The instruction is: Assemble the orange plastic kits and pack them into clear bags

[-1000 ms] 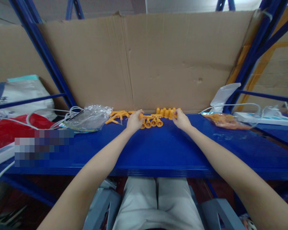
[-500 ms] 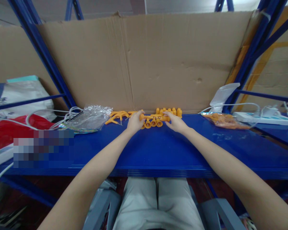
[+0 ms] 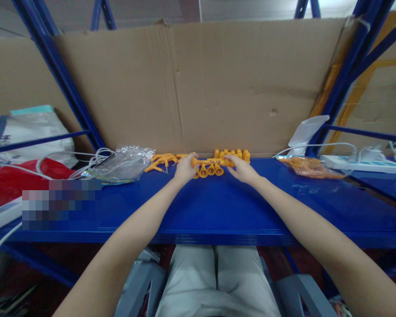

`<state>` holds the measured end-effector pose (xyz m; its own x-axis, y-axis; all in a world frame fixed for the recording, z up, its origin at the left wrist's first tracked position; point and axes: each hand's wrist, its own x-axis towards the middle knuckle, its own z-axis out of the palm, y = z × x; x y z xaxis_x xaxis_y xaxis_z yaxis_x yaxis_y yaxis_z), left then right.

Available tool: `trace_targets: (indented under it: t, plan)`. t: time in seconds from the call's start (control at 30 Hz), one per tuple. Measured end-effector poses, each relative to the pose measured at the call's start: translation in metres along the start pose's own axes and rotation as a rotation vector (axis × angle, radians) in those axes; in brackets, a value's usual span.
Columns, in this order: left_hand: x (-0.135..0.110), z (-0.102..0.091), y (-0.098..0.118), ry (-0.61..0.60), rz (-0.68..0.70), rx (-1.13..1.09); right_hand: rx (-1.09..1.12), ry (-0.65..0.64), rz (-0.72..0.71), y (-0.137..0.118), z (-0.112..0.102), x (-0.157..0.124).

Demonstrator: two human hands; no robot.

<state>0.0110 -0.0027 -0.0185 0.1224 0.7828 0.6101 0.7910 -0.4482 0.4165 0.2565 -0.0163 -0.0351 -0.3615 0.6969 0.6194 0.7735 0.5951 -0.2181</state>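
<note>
My left hand (image 3: 185, 169) and my right hand (image 3: 243, 170) hover close together over the far part of the blue shelf. Fingers of both are closed on the ends of an orange plastic corkscrew piece (image 3: 202, 162) stretched crosswise between them; whether it is one joined piece or two cannot be told. Just beneath stand several orange bell-shaped pieces (image 3: 211, 170), open ends toward me. Behind my right hand is a row of orange plastic cylinders (image 3: 246, 156). Left of my left hand lie several orange handles with metal spirals (image 3: 158, 164).
A clear plastic bag (image 3: 125, 160) lies on the left beside white cables and a red bag (image 3: 16, 178). On the right are a bag of orange parts (image 3: 306, 166) and a white power strip (image 3: 366, 164). Cardboard (image 3: 218, 88) walls the back; blue posts (image 3: 343, 79) flank it.
</note>
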Motion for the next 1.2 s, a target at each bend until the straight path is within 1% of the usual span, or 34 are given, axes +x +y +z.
trace_targets:
  t: [0.43, 0.77, 1.2]
  plan:
    - [-0.003, 0.002, 0.004, -0.005, 0.021, -0.028, 0.011, 0.0, -0.016, 0.002, 0.002, 0.002]
    - [-0.003, 0.004, 0.002, 0.004, 0.03, -0.032, -0.008, -0.007, -0.026, 0.002, 0.001, 0.001]
    - [-0.001, 0.008, -0.002, 0.043, 0.069, -0.014, -0.008, 0.036, -0.096, 0.011, 0.005, 0.001]
